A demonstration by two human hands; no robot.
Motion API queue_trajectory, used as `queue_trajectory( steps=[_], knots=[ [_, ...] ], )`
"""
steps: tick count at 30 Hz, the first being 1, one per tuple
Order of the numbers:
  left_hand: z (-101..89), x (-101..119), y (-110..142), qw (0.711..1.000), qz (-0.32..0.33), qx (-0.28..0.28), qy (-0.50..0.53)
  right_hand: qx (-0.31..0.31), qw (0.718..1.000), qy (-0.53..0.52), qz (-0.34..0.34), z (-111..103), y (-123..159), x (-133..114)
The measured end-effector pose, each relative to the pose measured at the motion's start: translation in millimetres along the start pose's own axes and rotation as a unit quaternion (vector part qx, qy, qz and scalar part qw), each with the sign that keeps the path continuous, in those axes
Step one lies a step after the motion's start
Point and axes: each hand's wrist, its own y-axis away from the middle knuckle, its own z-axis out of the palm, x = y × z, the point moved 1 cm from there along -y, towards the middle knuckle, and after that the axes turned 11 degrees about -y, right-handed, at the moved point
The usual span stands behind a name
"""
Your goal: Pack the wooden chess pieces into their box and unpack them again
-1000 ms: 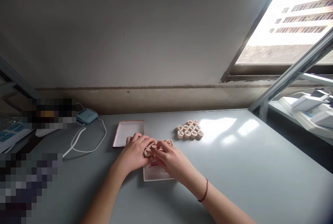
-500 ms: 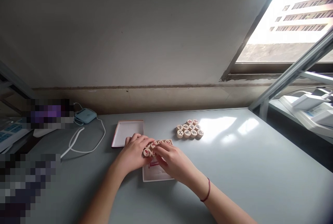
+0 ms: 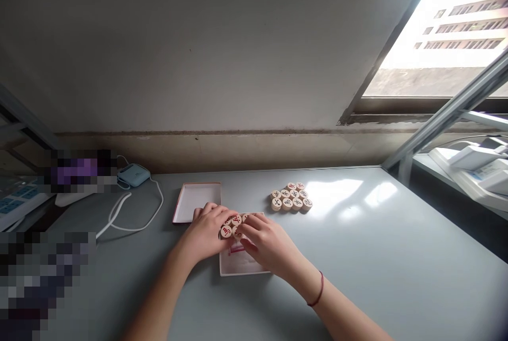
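Round wooden Chinese chess pieces with red characters, one of them a marked piece [image 3: 226, 231], lie in the far half of a shallow white box [image 3: 246, 268]. My left hand [image 3: 208, 230] curls over the box's left side, its fingers at the far edge and its thumb in front of the pieces. My right hand [image 3: 264, 238] reaches in from the right. Its bent fingers close on a Chinese chess piece [image 3: 237, 232] in the near row, partly hiding it and its neighbours. Pink print shows on the box floor.
The open box lid [image 3: 197, 202] lies behind my left hand. A stacked group of Chinese chess pieces [image 3: 287, 204] stands at the back right. A light blue device [image 3: 134, 175] with a white cable [image 3: 161, 201] sits at the left. A metal frame [image 3: 432, 119] rises at right.
The whole view has shifted slightly. My right hand's fingers have moved a little over the pieces, covering more of the far right ones. My left hand stays in place.
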Motion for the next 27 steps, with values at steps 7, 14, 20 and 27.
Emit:
queue_trajectory(
  steps=[7, 14, 20, 27],
  knots=[
    [1.2, -2, 0, 1.0, 0.002, -0.008, 0.01, -0.029, 0.998, 0.058, 0.009, 5, -1, 2],
    [2.2, 3, -1, 1.0, 0.002, -0.001, 0.005, 0.008, 0.993, -0.031, 0.113, -17, -3, 14],
    [4.6, 3, 0, 1.0, 0.019, 0.021, -0.009, 0.077, 0.925, 0.093, 0.361, -71, -16, 87],
    [10.6, 16, -2, 0.998, 0.017, 0.059, -0.033, -0.09, 0.895, 0.071, 0.431, -87, -35, 133]
  ],
)
